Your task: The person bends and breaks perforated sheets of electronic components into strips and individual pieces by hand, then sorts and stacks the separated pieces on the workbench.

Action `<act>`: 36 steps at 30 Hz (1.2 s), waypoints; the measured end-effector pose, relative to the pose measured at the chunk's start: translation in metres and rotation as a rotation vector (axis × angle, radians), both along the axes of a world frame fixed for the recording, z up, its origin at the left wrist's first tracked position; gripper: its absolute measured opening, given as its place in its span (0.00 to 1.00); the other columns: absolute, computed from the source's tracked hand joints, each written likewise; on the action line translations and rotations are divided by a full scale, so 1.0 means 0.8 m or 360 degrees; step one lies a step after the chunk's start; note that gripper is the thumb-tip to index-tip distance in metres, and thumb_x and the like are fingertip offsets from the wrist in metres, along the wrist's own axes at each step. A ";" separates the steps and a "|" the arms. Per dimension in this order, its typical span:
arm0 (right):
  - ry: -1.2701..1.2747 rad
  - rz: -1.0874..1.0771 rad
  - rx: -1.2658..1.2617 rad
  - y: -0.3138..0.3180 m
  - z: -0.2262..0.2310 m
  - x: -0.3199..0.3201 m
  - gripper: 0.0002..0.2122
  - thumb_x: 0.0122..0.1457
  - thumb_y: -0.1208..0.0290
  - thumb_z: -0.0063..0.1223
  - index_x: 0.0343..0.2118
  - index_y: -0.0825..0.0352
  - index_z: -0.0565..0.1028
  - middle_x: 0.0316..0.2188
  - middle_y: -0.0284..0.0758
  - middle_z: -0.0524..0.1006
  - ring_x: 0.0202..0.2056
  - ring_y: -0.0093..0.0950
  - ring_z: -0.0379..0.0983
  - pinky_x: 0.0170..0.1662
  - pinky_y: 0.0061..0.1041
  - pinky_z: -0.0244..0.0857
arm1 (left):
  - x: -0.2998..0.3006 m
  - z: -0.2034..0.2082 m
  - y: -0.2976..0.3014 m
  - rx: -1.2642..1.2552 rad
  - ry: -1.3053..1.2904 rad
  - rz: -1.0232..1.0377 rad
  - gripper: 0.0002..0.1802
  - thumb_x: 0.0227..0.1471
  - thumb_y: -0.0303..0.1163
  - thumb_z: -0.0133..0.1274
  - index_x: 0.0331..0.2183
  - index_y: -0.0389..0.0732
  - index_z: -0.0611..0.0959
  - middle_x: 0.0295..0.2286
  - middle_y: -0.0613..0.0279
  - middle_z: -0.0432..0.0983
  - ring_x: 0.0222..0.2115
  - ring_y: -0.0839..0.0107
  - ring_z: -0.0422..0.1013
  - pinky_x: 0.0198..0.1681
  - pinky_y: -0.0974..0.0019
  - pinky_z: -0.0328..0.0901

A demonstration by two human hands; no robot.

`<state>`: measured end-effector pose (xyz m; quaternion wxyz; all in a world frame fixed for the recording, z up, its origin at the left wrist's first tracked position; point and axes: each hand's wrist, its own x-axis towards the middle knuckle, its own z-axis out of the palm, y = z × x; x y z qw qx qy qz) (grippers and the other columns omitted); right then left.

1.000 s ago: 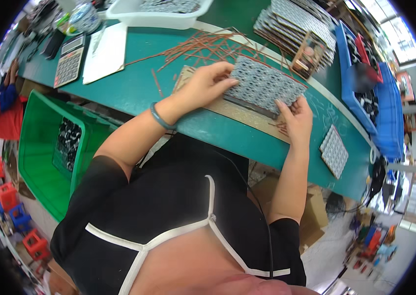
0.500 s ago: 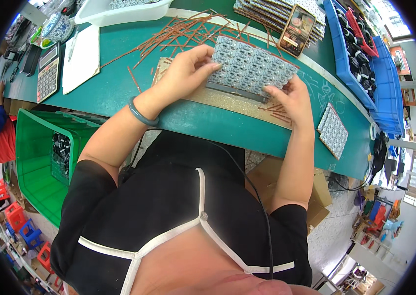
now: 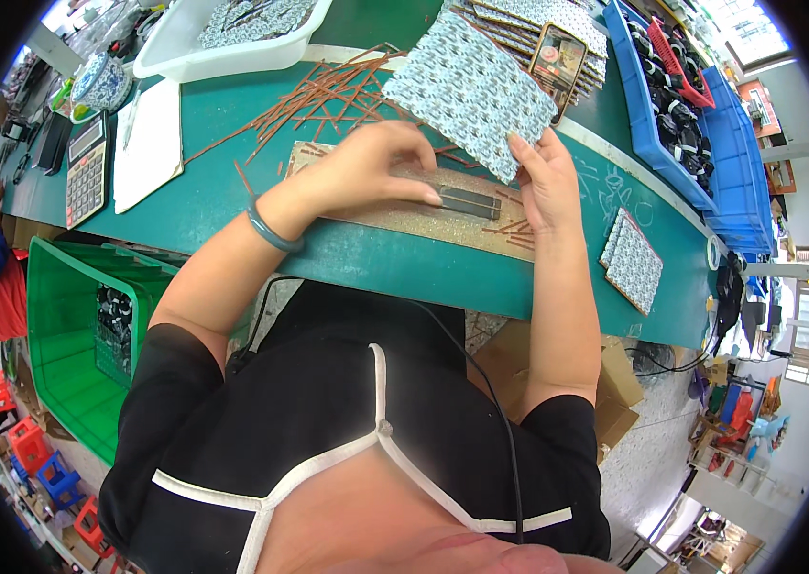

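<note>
In my right hand (image 3: 550, 182) is a patterned blue-white sheet panel (image 3: 471, 86), pinched at its near right corner between thumb and fingers. The panel is lifted and tilted above the table. My left hand (image 3: 371, 172) is off the panel, its thumb and curled fingers apart with nothing seen between them. The thumb tip is at the end of a dark grey bar (image 3: 470, 202) lying on a speckled tan board (image 3: 395, 220). Several thin reddish-brown strips (image 3: 519, 232) lie on the board's right part, near my right hand.
A heap of brown strips (image 3: 328, 100) lies beyond my left hand. A phone (image 3: 557, 62) rests on stacked panels at the back. A small patterned piece (image 3: 633, 260), a blue crate (image 3: 663, 105), a white tub (image 3: 223, 57), a calculator (image 3: 87, 172) and a green bin (image 3: 70, 354) surround the work.
My left hand has let go of the panel and moved down to the grey bar. My right hand has swung the panel up and away, tilting it.
</note>
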<state>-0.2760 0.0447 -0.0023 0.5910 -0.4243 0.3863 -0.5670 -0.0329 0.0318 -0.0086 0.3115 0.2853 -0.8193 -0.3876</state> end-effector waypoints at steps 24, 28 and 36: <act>0.1963 -0.0020 -0.1527 0.075 0.122 0.025 0.16 0.40 0.75 0.63 0.35 0.61 0.75 0.32 0.32 0.77 0.32 0.32 0.72 0.35 0.29 0.66 | -0.027 0.074 0.066 -0.0852 -0.0174 0.0234 0.19 0.39 0.23 0.59 0.38 0.38 0.78 0.32 0.56 0.75 0.34 0.57 0.72 0.39 0.60 0.67; 0.1484 -0.0404 -0.1220 0.069 0.098 -0.014 0.28 0.36 0.70 0.70 0.45 0.64 0.72 0.40 0.34 0.76 0.41 0.29 0.72 0.45 0.27 0.64 | 0.003 0.037 0.036 0.0104 0.0385 0.0509 0.09 0.44 0.23 0.59 0.32 0.36 0.79 0.27 0.64 0.77 0.27 0.78 0.71 0.32 0.73 0.66; 0.0958 -0.0256 -0.0531 0.043 0.017 -0.030 0.39 0.39 0.75 0.69 0.57 0.66 0.60 0.49 0.39 0.71 0.40 0.24 0.71 0.44 0.25 0.64 | -0.006 -0.029 0.026 0.0799 0.0859 0.0385 0.13 0.48 0.20 0.57 0.38 0.34 0.76 0.35 0.66 0.76 0.35 0.82 0.70 0.40 0.76 0.66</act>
